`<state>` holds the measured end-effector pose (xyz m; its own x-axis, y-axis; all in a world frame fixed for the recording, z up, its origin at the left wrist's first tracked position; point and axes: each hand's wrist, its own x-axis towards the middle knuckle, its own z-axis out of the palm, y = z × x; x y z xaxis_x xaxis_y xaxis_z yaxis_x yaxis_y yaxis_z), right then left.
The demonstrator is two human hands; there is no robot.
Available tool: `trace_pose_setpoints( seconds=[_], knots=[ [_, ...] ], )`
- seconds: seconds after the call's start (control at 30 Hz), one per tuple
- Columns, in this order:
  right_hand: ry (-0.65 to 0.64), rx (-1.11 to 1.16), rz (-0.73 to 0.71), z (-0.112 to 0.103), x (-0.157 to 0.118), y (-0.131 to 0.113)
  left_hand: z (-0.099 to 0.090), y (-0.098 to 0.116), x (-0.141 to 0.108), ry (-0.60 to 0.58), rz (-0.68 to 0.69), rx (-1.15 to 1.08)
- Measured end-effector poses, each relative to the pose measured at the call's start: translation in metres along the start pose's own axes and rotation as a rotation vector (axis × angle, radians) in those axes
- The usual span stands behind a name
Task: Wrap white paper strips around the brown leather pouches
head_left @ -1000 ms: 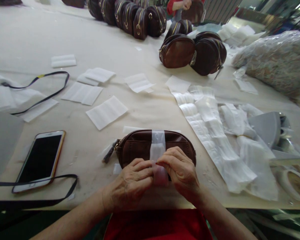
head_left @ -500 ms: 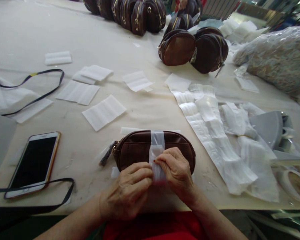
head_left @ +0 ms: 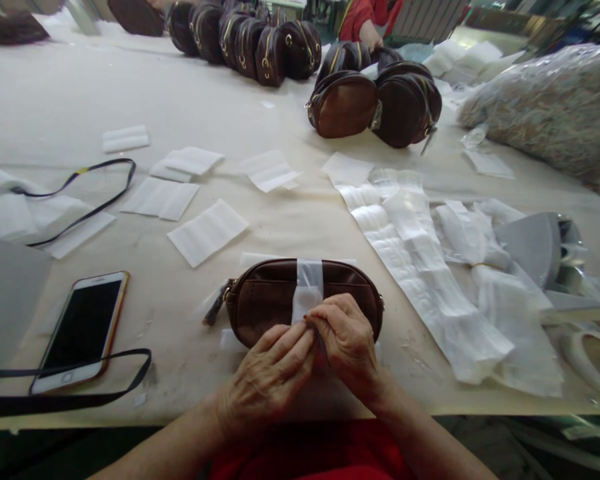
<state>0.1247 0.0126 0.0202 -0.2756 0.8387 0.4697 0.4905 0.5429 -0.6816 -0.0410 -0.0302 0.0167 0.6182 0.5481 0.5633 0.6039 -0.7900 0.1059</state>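
A brown bag [head_left: 265, 300] sits by the near edge of the surface [head_left: 180, 320], a translucent strip [head_left: 309, 273] down its middle. The right hand [head_left: 349, 343] pinches the strip low down; the left hand [head_left: 273, 367] meets it there, thumb hidden, its grip impossible to tell.

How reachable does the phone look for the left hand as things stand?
Probably yes: just a strap crosses the near end of the phone, but the left hand is busy at the strip on the bag.
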Motion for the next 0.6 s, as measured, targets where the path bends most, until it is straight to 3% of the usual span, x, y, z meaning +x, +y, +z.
trace_pose_setpoints(
  seconds=[0.2, 0.37, 0.47, 0.6],
  knots=[
    [0.006, -0.063, 0.009, 0.004, 0.002, 0.002, 0.0, -0.003, 0.0, -0.017, 0.01, 0.028],
    [0.081, -0.092, -0.014, 0.004, 0.005, -0.003, 0.004, -0.004, -0.005, 0.005, 0.013, 0.048],
    [0.161, -0.077, -0.029, -0.021, 0.003, -0.006, 0.005, -0.005, -0.005, 0.003, 0.013, 0.053],
    [0.417, -0.378, 0.001, -0.095, -0.005, 0.024, 0.004, -0.003, -0.003, 0.016, 0.01, 0.015]
  ],
)
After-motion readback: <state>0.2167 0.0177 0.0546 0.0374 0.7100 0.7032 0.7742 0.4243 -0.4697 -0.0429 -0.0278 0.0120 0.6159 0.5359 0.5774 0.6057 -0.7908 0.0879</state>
